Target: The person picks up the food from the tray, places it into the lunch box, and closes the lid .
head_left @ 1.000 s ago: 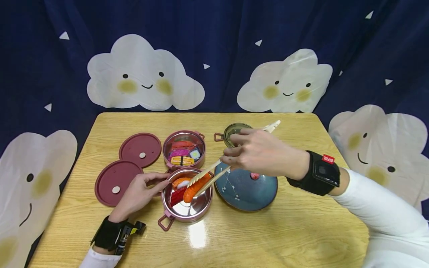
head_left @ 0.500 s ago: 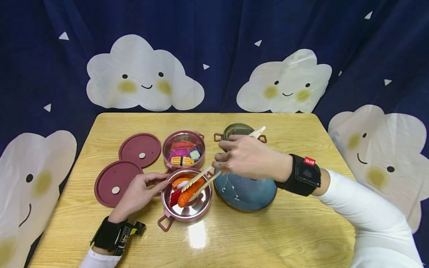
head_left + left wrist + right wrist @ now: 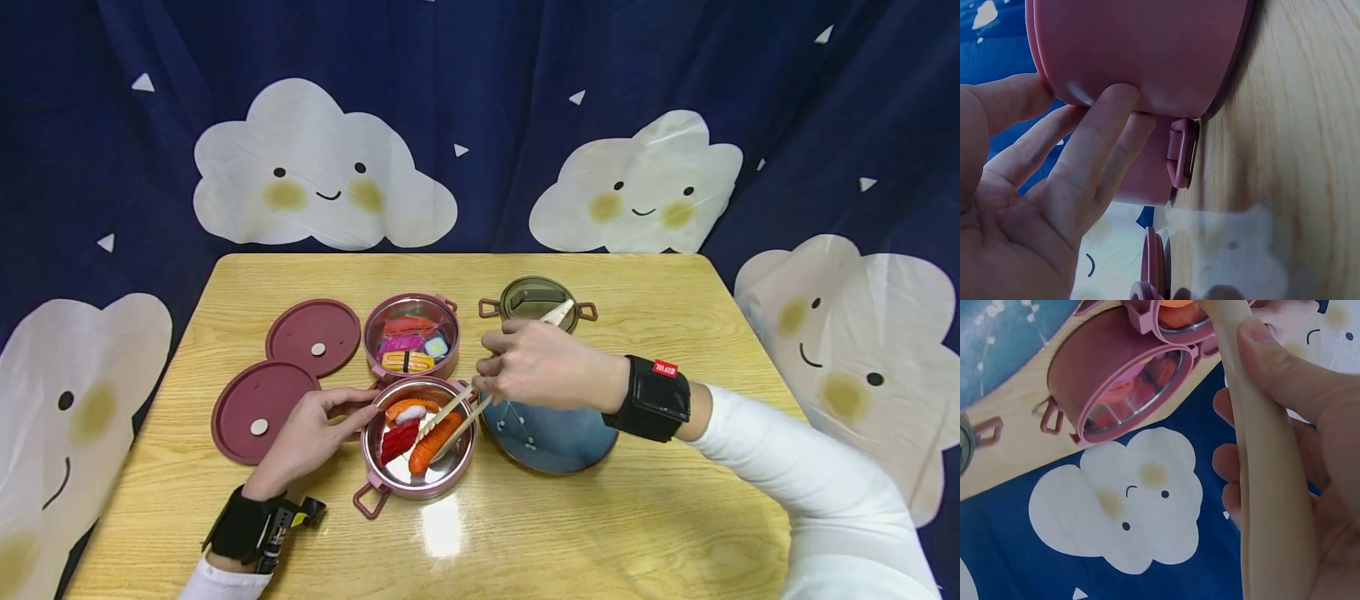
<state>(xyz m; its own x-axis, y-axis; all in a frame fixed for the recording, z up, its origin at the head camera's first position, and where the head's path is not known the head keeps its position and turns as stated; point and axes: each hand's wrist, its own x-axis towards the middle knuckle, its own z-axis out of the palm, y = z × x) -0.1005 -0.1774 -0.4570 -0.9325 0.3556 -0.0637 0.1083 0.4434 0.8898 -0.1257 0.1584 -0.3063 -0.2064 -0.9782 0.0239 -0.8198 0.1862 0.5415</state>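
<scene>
Inside the near pink pot [image 3: 442, 487], in the head view, lie a red toy sushi piece [image 3: 400, 442], an orange-and-white one [image 3: 411, 410] and a long orange one [image 3: 435, 446]. My right hand [image 3: 551, 367] grips a pair of beige tongs [image 3: 450, 407], whose tips reach into the pot on either side of the long orange piece. The right wrist view shows the thumb pressed along the tongs' handle [image 3: 1272, 487]. My left hand [image 3: 315, 429] touches the pot's left side; in the left wrist view its fingers [image 3: 1091, 144] lie nearly straight against the wall.
Behind stands a second pink pot [image 3: 375, 364] holding several toy sushi pieces. Two maroon lids [image 3: 292, 333] [image 3: 247, 417] lie at left. A blue plate [image 3: 555, 454], partly hidden by my right arm, sits at right, with a small lidded green pot [image 3: 517, 292] behind it.
My right hand has moved left and slightly down toward me, lowering the tongs. The long orange sushi piece has come down into the near pot beside the red one. My left hand stays in place.
</scene>
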